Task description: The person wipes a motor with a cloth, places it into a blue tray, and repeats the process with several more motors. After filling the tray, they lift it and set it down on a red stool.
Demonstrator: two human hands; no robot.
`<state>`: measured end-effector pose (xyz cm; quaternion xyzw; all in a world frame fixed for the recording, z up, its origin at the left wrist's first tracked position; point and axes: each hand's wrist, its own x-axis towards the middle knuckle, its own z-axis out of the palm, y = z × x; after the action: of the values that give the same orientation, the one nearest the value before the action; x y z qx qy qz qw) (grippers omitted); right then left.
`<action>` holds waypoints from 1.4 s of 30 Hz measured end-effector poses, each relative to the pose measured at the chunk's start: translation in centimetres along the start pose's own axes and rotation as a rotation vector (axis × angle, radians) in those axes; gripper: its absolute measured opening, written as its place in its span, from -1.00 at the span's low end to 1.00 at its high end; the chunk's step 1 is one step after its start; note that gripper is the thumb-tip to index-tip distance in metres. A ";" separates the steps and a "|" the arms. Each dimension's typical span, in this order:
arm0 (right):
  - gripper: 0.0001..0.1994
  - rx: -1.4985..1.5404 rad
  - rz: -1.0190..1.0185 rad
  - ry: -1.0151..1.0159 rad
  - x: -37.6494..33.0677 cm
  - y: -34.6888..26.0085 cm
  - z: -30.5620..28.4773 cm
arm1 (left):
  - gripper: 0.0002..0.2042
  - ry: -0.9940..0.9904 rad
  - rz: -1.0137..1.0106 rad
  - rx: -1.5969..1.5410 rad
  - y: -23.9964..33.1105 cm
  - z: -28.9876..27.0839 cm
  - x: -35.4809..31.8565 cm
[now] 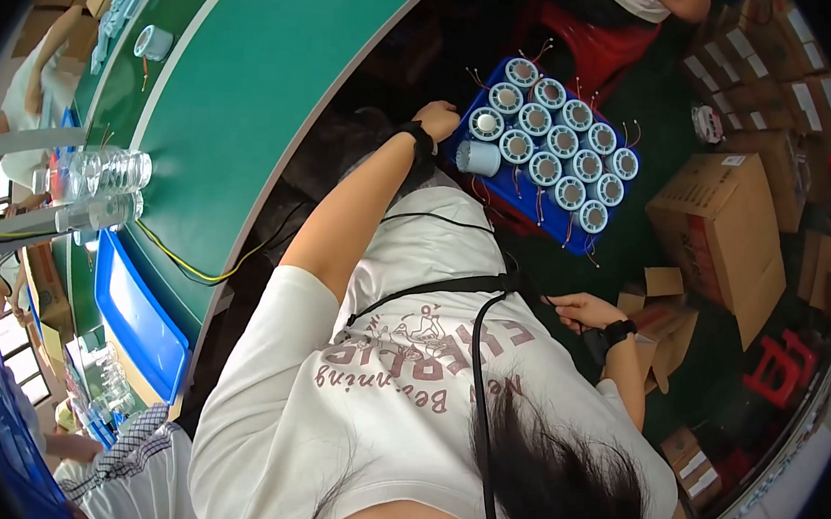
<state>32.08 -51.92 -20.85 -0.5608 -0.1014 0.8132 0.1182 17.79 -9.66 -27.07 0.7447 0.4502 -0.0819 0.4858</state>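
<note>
A blue tray (506,183) full of pale blue cylindrical motors (544,167) lies ahead of me on something red. Most stand upright with round silver centres showing, while one motor (478,158) lies on its side at the tray's near left corner. Thin red wires stick out around them. My left hand (436,122) is closed at the tray's left edge and appears to grip its rim; some fingertips are hidden. Off to the right, beside my hip, my right hand (579,312) is closed with its fingers pinched together. Whatever it may hold is too small to make out.
On my left is a green table (244,80) with a lone motor (153,43), clear bottles (110,172) and a yellow cable (181,266). Cardboard boxes (710,234) and a red stool (780,366) stand on the right. Co-workers sit at left and ahead.
</note>
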 end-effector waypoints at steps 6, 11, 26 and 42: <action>-0.67 -1.055 0.296 0.395 6.1 10.0 -7.7 | -0.53 -0.050 -0.078 -0.058 2.1 1.9 2.1; -0.41 0.751 -0.672 0.832 7.3 3.3 -10.3 | -0.40 0.073 -0.052 -0.237 -2.2 3.7 5.4; -0.65 0.854 -1.065 0.904 2.7 -3.9 -6.4 | -0.57 0.087 0.274 -0.332 1.6 2.3 -2.0; -0.66 0.484 -0.968 0.592 -20.8 -21.7 13.6 | -0.77 -0.134 0.295 -1.529 6.7 -16.3 -35.4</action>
<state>28.22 -38.11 8.80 -0.6105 -0.1199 0.4771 0.6207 -2.96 -18.39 5.50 0.2488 0.2474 0.2717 0.8961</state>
